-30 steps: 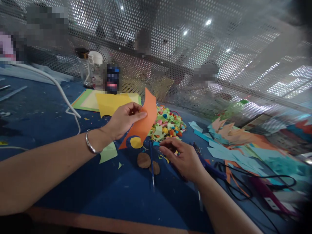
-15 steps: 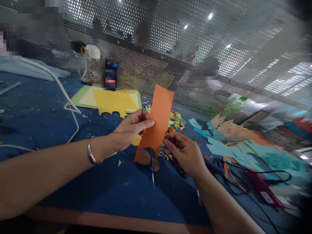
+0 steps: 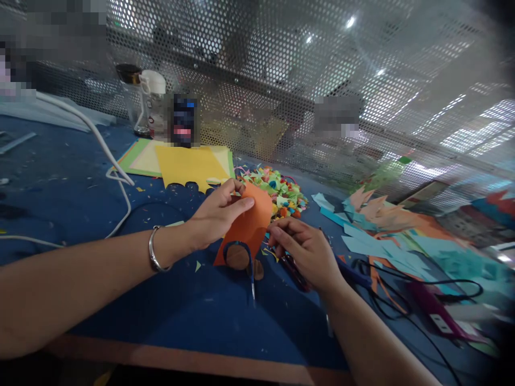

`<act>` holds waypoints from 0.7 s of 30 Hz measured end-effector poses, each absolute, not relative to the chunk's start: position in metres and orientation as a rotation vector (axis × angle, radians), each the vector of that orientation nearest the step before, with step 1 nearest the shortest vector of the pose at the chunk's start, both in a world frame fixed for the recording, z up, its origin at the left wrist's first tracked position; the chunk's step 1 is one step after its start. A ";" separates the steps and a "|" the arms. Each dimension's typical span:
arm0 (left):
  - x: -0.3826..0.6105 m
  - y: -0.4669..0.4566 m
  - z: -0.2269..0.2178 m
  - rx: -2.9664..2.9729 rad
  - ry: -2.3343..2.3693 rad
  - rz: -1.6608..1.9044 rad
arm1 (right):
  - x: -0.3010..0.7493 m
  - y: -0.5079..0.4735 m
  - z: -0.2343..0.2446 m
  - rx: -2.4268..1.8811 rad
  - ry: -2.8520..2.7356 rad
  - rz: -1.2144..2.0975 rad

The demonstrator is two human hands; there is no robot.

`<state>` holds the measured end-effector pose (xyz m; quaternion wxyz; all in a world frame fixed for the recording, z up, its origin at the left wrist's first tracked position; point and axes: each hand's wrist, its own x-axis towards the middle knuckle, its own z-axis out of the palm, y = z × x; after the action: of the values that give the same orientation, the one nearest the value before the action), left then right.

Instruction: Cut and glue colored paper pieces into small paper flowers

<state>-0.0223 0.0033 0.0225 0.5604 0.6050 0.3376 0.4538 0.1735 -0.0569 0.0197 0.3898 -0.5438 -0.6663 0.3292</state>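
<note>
An orange paper strip [image 3: 247, 228] stands upright above the table, its upper part bent over and its lower edge cut in a curve. My left hand [image 3: 217, 212] is closed on its left side, thumb in front. At the strip's right edge, the fingertips of my right hand [image 3: 303, 246] are pinched together on the paper. Below and behind the cut edge, two brown round pieces [image 3: 237, 256] lie on the table, beside a thin blue pen-like stick [image 3: 252, 279] with a pale tip. Under my right hand lies a dark red looped object [image 3: 295, 273], partly hidden.
Behind my hands is a heap of colourful paper scraps [image 3: 277, 187]. Yellow paper [image 3: 193, 163] tops a sheet stack; a phone [image 3: 184, 120] and bottles [image 3: 155, 102] stand behind. Cut blue paper [image 3: 374, 246], black cables [image 3: 406, 311] and a purple power strip [image 3: 438, 316] lie rightward.
The orange strip's tall upper end has bent over and down, so it stands lower and uncovers the scrap heap. Both hands have stayed almost in place.
</note>
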 end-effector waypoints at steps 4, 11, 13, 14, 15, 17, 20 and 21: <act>-0.022 -0.001 0.025 1.353 0.656 0.990 | 0.172 -0.056 0.017 -1.372 -1.640 0.867; -0.028 0.005 0.033 1.416 0.629 0.848 | 0.173 -0.058 0.018 -1.403 -1.658 0.695; -0.031 0.011 0.037 1.302 0.690 0.978 | 0.173 -0.058 0.017 -1.406 -1.755 0.618; -0.032 0.014 0.038 1.257 0.675 1.029 | 0.172 -0.058 0.016 -1.409 -1.820 0.590; -0.034 0.017 0.037 1.224 0.651 1.068 | 0.172 -0.058 0.015 -1.410 -1.892 0.579; -0.036 0.024 0.033 1.166 0.654 1.075 | 0.170 -0.058 0.013 -1.407 -2.038 0.609; -0.038 0.032 0.020 1.132 0.726 0.989 | 0.169 -0.059 0.011 -1.405 -2.244 0.641; -0.038 0.034 0.016 1.130 0.721 0.985 | 0.169 -0.059 0.011 -1.407 -2.307 0.624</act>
<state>-0.0382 0.0343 0.0161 0.6735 0.5021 0.3205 0.4377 0.1690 -0.0591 0.0114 0.1832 -0.4989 -0.8177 0.2212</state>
